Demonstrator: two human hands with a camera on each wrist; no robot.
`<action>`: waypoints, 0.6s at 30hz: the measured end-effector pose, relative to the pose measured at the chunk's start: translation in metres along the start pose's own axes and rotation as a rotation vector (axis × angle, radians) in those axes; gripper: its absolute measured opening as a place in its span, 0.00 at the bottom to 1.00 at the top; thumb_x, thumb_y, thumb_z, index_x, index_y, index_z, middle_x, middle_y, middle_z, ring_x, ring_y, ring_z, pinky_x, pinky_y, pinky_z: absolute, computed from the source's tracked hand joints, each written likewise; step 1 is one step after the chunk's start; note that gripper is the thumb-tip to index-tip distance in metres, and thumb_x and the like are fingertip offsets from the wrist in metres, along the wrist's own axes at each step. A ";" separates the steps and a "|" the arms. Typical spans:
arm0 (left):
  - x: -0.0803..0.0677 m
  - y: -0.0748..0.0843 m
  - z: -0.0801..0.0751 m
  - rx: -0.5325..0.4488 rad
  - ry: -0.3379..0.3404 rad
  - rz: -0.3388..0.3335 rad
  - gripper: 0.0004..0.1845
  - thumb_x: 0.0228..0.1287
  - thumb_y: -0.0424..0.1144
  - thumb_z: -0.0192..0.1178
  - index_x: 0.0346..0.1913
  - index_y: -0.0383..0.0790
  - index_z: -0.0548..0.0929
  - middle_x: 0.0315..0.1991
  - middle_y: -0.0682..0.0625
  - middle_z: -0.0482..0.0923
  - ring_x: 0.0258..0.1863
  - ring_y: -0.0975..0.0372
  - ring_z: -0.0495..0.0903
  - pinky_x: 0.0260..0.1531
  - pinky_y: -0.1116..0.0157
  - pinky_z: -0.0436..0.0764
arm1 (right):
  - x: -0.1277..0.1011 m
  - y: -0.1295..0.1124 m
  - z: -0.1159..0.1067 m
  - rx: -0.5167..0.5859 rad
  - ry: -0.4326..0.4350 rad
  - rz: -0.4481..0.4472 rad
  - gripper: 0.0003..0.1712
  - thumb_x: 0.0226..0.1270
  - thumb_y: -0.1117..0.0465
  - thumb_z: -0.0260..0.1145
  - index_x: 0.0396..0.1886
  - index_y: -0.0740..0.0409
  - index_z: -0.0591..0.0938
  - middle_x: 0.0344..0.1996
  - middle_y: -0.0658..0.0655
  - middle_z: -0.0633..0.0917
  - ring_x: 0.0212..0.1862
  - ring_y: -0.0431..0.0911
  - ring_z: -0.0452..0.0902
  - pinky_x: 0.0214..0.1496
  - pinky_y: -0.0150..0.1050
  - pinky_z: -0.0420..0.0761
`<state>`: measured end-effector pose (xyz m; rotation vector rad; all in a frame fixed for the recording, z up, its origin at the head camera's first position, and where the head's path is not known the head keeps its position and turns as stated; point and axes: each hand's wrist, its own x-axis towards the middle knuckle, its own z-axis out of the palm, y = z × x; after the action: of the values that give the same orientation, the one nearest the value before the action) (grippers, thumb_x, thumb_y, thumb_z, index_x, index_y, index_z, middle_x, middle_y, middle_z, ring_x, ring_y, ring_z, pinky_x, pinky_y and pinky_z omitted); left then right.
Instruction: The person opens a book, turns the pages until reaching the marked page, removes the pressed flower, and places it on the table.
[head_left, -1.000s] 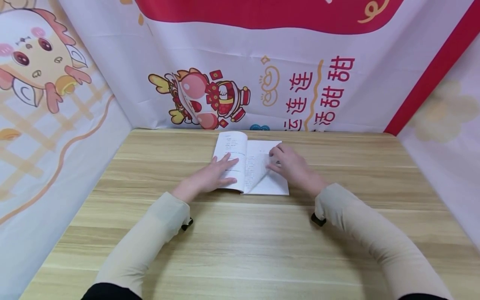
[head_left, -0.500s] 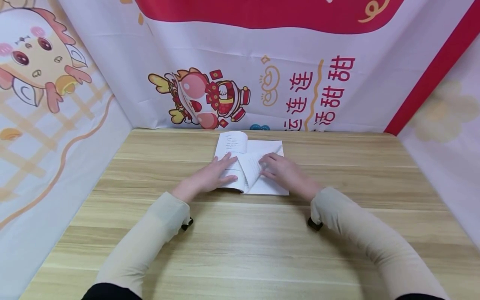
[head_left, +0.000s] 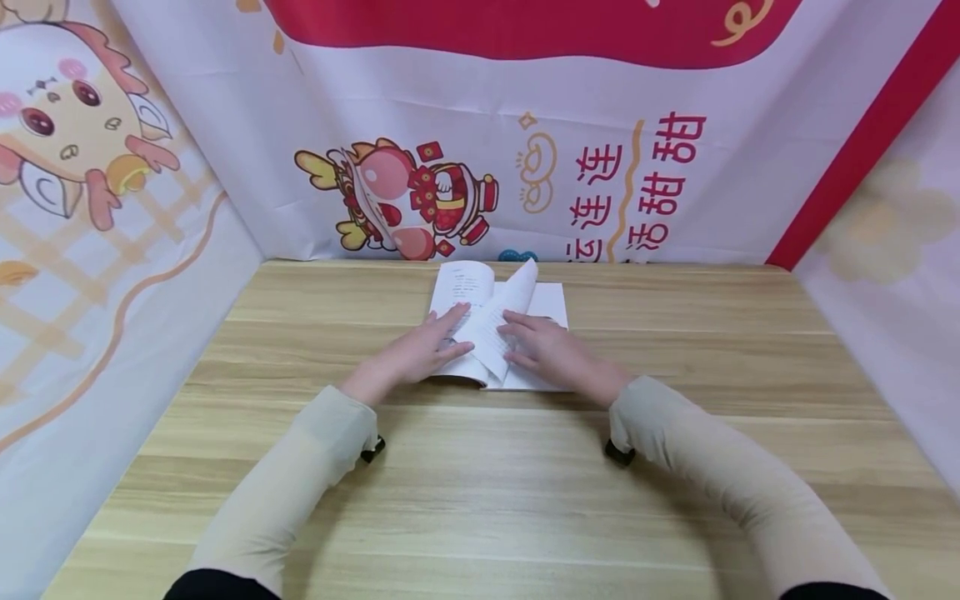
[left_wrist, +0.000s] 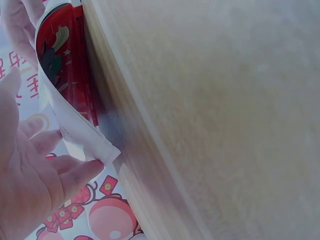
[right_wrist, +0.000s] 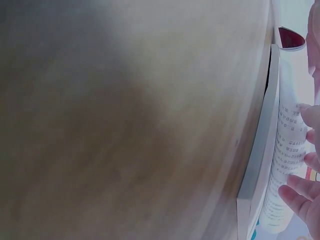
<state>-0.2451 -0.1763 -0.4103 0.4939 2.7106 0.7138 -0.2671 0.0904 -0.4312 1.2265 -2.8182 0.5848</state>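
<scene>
Centrally, an open book (head_left: 551, 304) lies on the counter (head_left: 480, 483) near its far edge. Left hand (head_left: 420, 354), fingers straight and spread, presses flat on the left-hand side of the book. Right hand (head_left: 551, 354), fingers extended, lifts a page (head_left: 498, 321), which stands curved between both hands over the spine.
</scene>
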 end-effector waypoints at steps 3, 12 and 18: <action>0.000 0.000 0.000 0.009 0.001 0.016 0.41 0.77 0.61 0.51 0.84 0.56 0.47 0.84 0.50 0.43 0.80 0.41 0.41 0.75 0.40 0.49 | 0.002 -0.002 0.001 -0.008 -0.007 -0.008 0.29 0.77 0.50 0.65 0.72 0.55 0.76 0.76 0.58 0.68 0.74 0.55 0.66 0.75 0.53 0.64; 0.002 0.004 0.002 0.072 -0.002 0.063 0.37 0.79 0.58 0.51 0.83 0.53 0.54 0.83 0.46 0.41 0.79 0.37 0.40 0.74 0.38 0.48 | 0.010 -0.011 0.004 0.025 -0.056 -0.031 0.28 0.79 0.51 0.62 0.73 0.56 0.74 0.76 0.60 0.67 0.77 0.57 0.58 0.77 0.52 0.60; 0.002 0.005 0.002 0.116 -0.007 0.095 0.36 0.78 0.55 0.54 0.82 0.48 0.59 0.83 0.44 0.39 0.78 0.37 0.41 0.76 0.41 0.45 | 0.010 -0.012 0.002 0.028 -0.101 -0.029 0.30 0.80 0.49 0.60 0.76 0.54 0.72 0.79 0.57 0.63 0.79 0.56 0.54 0.77 0.53 0.59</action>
<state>-0.2451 -0.1707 -0.4101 0.6548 2.7479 0.5795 -0.2656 0.0751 -0.4275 1.3365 -2.8775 0.5792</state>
